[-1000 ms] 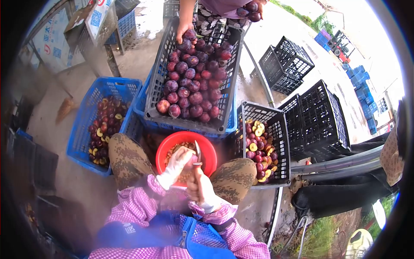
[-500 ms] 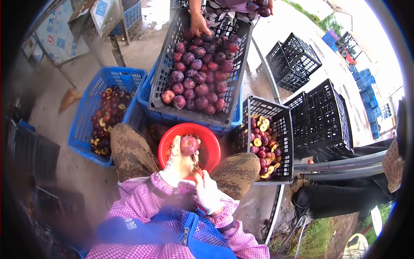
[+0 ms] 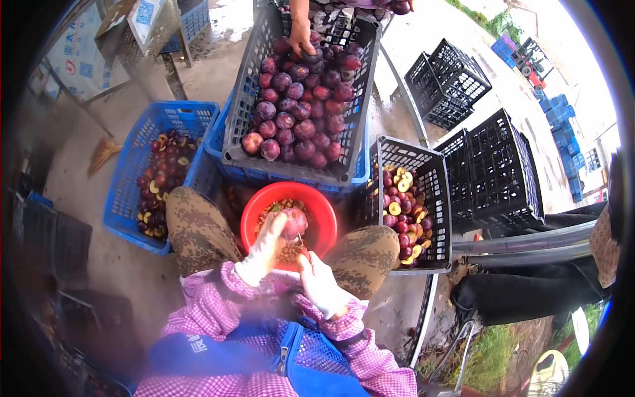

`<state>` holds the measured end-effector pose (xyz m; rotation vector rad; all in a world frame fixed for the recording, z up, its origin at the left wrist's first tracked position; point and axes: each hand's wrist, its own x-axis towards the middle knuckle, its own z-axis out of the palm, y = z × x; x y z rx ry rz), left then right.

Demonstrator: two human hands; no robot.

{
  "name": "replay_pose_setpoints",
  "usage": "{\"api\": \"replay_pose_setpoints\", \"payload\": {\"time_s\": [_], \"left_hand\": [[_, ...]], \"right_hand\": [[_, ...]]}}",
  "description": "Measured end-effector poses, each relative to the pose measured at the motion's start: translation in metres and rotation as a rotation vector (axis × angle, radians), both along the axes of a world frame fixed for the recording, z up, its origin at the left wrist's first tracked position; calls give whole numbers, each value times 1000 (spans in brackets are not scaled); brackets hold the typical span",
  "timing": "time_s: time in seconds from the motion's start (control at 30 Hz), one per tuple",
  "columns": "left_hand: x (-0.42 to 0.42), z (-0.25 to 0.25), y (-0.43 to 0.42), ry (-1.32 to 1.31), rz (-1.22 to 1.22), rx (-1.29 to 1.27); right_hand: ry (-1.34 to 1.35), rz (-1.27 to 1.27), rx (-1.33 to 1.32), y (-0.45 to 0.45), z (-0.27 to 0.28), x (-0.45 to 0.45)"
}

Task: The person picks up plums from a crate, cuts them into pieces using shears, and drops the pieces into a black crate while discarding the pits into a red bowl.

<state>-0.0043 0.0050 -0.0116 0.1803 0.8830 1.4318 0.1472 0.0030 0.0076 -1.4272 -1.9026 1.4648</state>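
Over a red bowl, my left hand in a white glove holds a reddish plum in its fingers. My right hand, gloved too, grips a small knife whose thin blade points up at the plum's underside. Much of the knife's handle is hidden by the fingers. Small brownish bits, which look like plum pits, lie in the bowl between my knees. Ahead stands a black crate full of whole plums. Cut plums with yellow flesh fill part of another black crate at my right.
A blue crate with cut plums stands at my left. Across from me, another person's hand reaches into the plum crate. Stacked black crates stand to the right. Metal pipes and a person's dark-clothed leg are at the far right.
My left hand and the plum have shifted slightly right and toward the knife, uncovering more of the bowl's contents. The other person's hand has moved a little deeper among the plums.
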Motion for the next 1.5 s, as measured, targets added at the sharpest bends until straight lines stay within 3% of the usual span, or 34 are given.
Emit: {"api": "replay_pose_setpoints", "payload": {"time_s": [0.07, 0.13, 0.2, 0.23, 0.33, 0.37, 0.4, 0.47, 0.53, 0.57, 0.6, 0.67, 0.73, 0.77, 0.8, 0.87, 0.97, 1.07, 1.1, 1.13, 1.2, 1.23, 1.27, 1.3, 1.33, 1.4, 1.47, 1.5], "left_hand": [[-12, 6, -3, 875, -33, 246], [-13, -7, -4, 794, -18, 295], [-6, -11, -5, 209, 10, 191], [-3, -12, -8, -119, 7, 21], [-3, -5, -7, -19, -8, 121], [-4, 9, -6, 208, -17, 195], [-6, 11, -3, 208, -17, 196], [-14, 13, -1, 570, -73, 337], [-10, 0, -1, 570, -47, 280], [-6, -3, 0, 106, 5, 115], [-2, -7, -2, -358, 55, -62], [2, -7, -4, -304, 103, -118], [5, 0, -10, -55, 23, 246], [-7, 1, -5, 44, -101, 155], [-7, 5, -3, 422, -46, 178], [-12, 2, -3, 590, -40, 282], [-3, -17, -3, -220, -25, 70], [-3, -9, -13, 8, -61, 285], [0, -8, -7, 169, 9, 368], [-11, -1, -4, 542, -6, 314], [-22, -9, -3, 640, -16, 364], [-21, -13, -3, 641, -17, 367], [-17, -11, -2, 424, 2, 289], [-14, -9, 0, 208, 21, 210], [-12, -8, 1, 208, 17, 212], [-10, -3, -2, 47, 18, 249], [-12, 1, 1, 67, 32, 206], [-15, -1, 1, 359, 18, 295]], "right_hand": [[36, 11, -77, 0, 6, -1], [94, 4, -12, -6, 6, -10], [60, -84, 110, -11, -4, -22], [-49, -47, 137, -8, -17, -23], [-171, -5, 165, -8, -6, -18], [-59, -15, 100, -8, 7, -14], [55, -20, 41, -6, 15, -12], [88, -11, 31, -11, 12, -13], [93, -81, 169, -16, -4, -25], [-91, -43, 234, -13, -9, -30], [-92, -48, 229, -13, -12, -29], [-224, -13, 288, -12, -14, -30], [-206, -15, 286, -13, -8, -23], [-46, -47, 215, -12, -1, -21], [117, -75, 143, -11, 5, -20], [184, -72, 105, -14, 2, -24], [-187, -5, 280, -11, -21, -34], [-98, -31, 320, -13, -9, -25], [15, -57, 145, -11, 3, -24], [14, -56, 145, -13, 4, -23], [160, -66, 180, -16, 5, -24], [156, -88, 208, -19, -6, -28], [156, -90, 212, -18, -8, -29], [-10, -51, 199, -15, -9, -30], [-178, -13, 180, -15, -10, -30], [-145, -22, 197, -15, 0, -26], [47, -57, 119, -13, 10, -24], [49, -58, 125, -12, 11, -24]]}}
